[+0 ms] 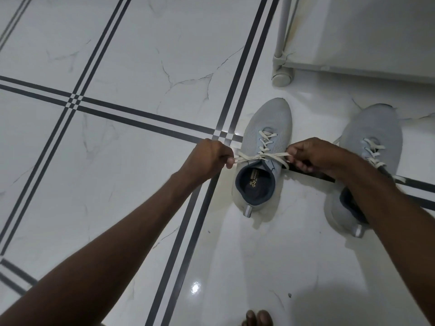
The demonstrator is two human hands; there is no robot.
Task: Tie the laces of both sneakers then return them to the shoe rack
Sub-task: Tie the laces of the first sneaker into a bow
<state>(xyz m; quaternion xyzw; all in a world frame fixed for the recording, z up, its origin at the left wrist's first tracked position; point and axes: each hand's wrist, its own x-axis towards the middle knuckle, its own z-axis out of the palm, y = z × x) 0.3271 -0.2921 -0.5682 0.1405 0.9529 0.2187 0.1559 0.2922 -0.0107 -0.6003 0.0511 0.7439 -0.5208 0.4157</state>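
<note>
Two light grey sneakers with white laces stand on the tiled floor, toes pointing away from me. Over the left sneaker (266,128) a crossed lace (261,157) is stretched sideways. My left hand (207,156) is closed on its left end, just left of the shoe. To the shoe's right, my right hand (310,154) grips the other end. The right sneaker (374,128) lies partly under my right forearm, and its laces (374,151) hang loose. The white shoe rack (353,34) stands beyond the shoes, at the upper right.
The rack's corner post and caster wheel (282,77) sit just beyond the left sneaker's toe. The glossy white floor has dark stripe lines (146,116) crossing it. Bare toes (257,318) show at the bottom edge.
</note>
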